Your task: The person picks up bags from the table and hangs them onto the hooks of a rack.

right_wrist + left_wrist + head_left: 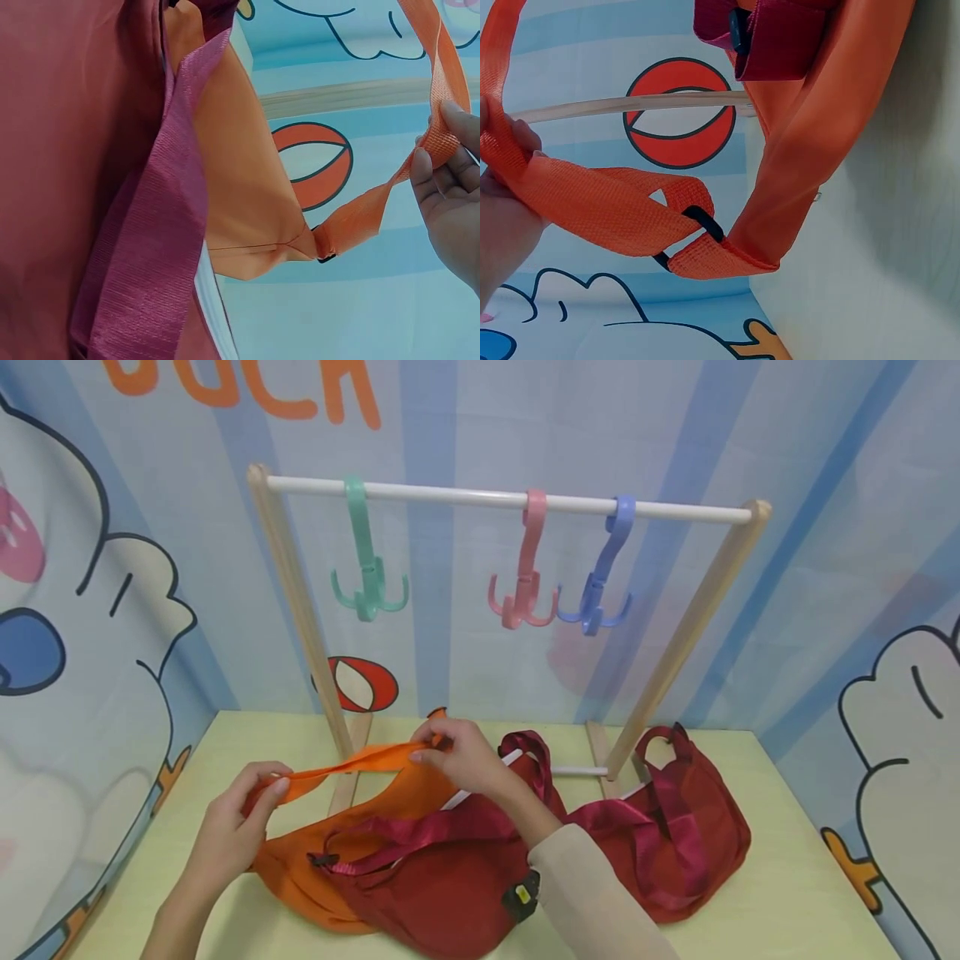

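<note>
My left hand pinches one part of an orange strap between thumb and fingers. Farther along it, my right hand grips the same strap, which stretches between the two. It belongs to an orange bag lying on the table below. In the left wrist view the strap passes through a black slider near the bag's end. A dark red waist bag with a black buckle overlaps the orange one. Its magenta strap crosses in front.
A second red bag with a top loop lies at the right. Behind stands a wooden rack with a white rail, carrying a green hook, a pink hook and a blue hook. Printed cloth walls surround the yellow table.
</note>
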Available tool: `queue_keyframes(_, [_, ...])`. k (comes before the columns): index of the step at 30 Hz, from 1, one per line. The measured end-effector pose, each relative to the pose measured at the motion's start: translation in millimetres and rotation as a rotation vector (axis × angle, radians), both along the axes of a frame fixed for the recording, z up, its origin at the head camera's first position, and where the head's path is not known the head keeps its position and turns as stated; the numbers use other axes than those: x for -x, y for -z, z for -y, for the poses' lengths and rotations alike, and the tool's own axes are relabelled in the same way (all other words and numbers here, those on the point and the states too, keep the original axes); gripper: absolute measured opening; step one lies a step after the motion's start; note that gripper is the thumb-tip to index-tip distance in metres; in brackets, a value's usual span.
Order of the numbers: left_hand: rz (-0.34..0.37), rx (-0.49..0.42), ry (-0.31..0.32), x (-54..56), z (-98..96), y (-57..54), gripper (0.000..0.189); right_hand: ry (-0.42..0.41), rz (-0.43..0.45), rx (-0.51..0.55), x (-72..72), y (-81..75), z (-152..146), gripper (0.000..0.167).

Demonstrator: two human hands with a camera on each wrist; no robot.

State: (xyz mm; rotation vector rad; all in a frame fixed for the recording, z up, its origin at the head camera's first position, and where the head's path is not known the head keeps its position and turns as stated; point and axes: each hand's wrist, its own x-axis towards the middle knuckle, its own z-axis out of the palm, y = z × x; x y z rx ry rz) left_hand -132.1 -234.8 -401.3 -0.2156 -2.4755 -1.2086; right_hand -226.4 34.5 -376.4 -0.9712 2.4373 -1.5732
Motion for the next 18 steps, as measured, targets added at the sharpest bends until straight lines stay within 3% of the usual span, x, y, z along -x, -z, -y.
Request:
queue_keyframes(11, [0.010,-0.013,-0.007,-0.1,-2.2,-11.0,0.012,-0.039,-0.059,-0.015,0.7,-14.0,1,0.006])
queue_keyframes(18, [-0.050,-0.009,-0.021,4.3,-3.0,-12.9,0.009,-0.026,-0.056,-0.022,0.5,-25.5,0,0.009])
